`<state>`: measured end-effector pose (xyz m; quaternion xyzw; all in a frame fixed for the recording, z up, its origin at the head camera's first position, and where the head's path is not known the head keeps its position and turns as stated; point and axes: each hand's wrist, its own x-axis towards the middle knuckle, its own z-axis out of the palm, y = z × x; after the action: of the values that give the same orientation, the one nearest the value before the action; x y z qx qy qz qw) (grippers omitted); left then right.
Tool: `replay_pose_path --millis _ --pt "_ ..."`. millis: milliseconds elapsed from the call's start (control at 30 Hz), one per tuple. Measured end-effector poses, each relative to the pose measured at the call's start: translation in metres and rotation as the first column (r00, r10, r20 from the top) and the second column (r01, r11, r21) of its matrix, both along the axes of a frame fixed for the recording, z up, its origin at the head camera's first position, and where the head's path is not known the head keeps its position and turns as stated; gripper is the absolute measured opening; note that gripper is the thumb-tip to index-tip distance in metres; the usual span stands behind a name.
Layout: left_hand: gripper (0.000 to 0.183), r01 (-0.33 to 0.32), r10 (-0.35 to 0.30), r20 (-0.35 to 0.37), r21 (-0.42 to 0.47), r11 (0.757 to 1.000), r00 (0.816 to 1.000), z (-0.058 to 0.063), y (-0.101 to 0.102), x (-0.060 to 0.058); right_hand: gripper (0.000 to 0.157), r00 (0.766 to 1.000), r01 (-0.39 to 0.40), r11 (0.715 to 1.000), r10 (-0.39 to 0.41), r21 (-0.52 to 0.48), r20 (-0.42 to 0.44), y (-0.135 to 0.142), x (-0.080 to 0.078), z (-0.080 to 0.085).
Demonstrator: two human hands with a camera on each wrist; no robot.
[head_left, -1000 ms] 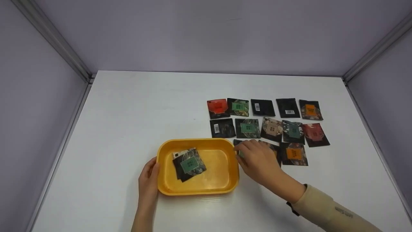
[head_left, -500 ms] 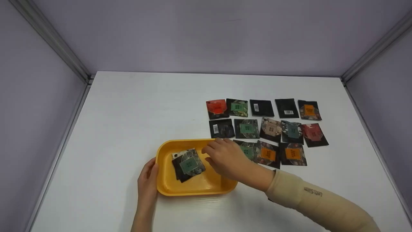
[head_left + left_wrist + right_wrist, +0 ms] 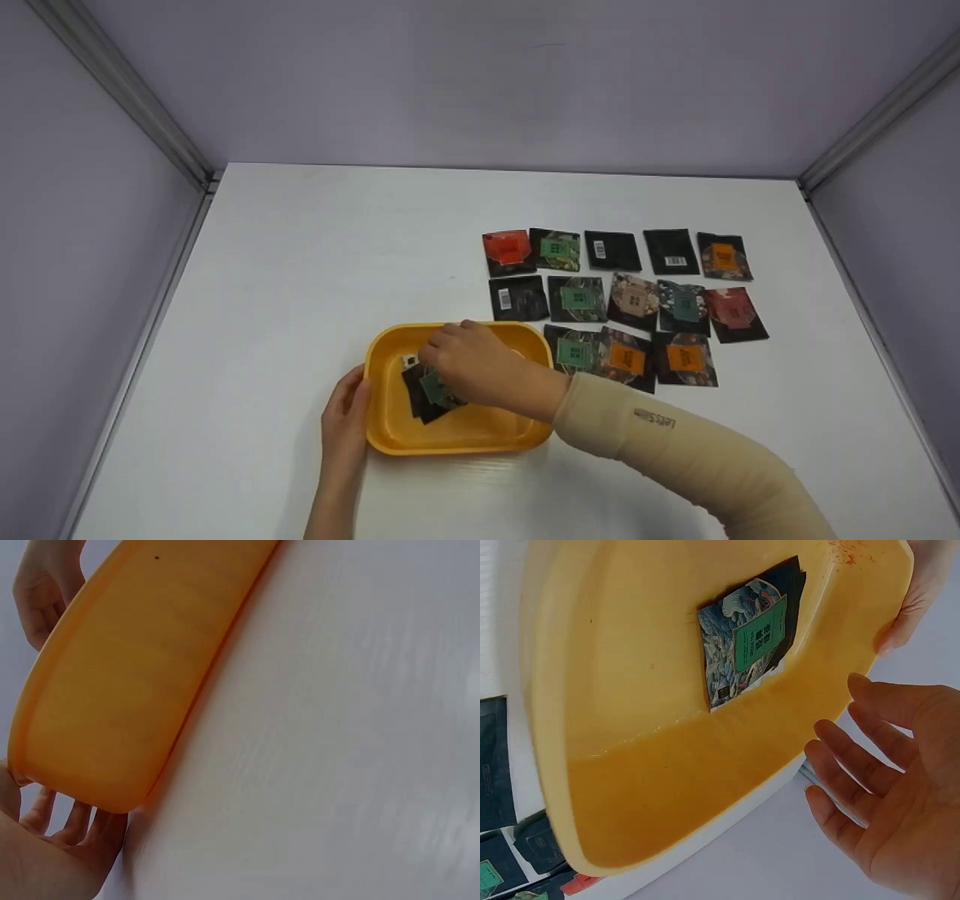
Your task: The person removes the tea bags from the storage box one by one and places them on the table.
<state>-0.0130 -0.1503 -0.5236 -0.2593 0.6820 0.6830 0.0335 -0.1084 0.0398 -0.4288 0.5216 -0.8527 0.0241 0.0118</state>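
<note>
A yellow plastic tub (image 3: 495, 442) stands on the white table. My left hand (image 3: 345, 420) grips its left end; in the left wrist view the thumb is at the rim and the fingers (image 3: 75, 825) lie against the outer wall. My right hand (image 3: 480, 364) is over the tub, above a small overlapping pile of tea sachets (image 3: 431, 409), and hides part of it in the head view. In the right wrist view that hand's fingers are spread and loosely bent, holding nothing. The top tea sachet (image 3: 757, 634) is dark with a green label reading green tea.
Several more tea sachets lie in three rows right of the tub, among them a red one (image 3: 508, 251), black ones with barcodes (image 3: 671, 251) and orange-labelled ones (image 3: 685, 360). The nearest row, with a green-labelled sachet (image 3: 574, 351), borders the tub's right end. Pale panels (image 3: 480, 82) enclose the table.
My right hand has moved left from the sachets beside the tub's right end to over the pile inside it. My left hand and the tub have stayed in place.
</note>
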Motion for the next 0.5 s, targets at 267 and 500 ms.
replay_pose_path --millis 267,500 --pt "0.062 0.027 -0.027 -0.004 -0.025 0.999 1.000 -0.001 -0.002 -0.001 0.022 0.999 -0.040 0.983 0.033 0.178 0.043 -0.018 -0.005 -0.007" --pt "0.055 0.042 -0.042 -0.042 0.001 0.999 0.998 -0.001 -0.004 0.001 0.031 0.996 -0.080 0.950 0.062 0.303 0.069 -0.032 -0.008 -0.012"
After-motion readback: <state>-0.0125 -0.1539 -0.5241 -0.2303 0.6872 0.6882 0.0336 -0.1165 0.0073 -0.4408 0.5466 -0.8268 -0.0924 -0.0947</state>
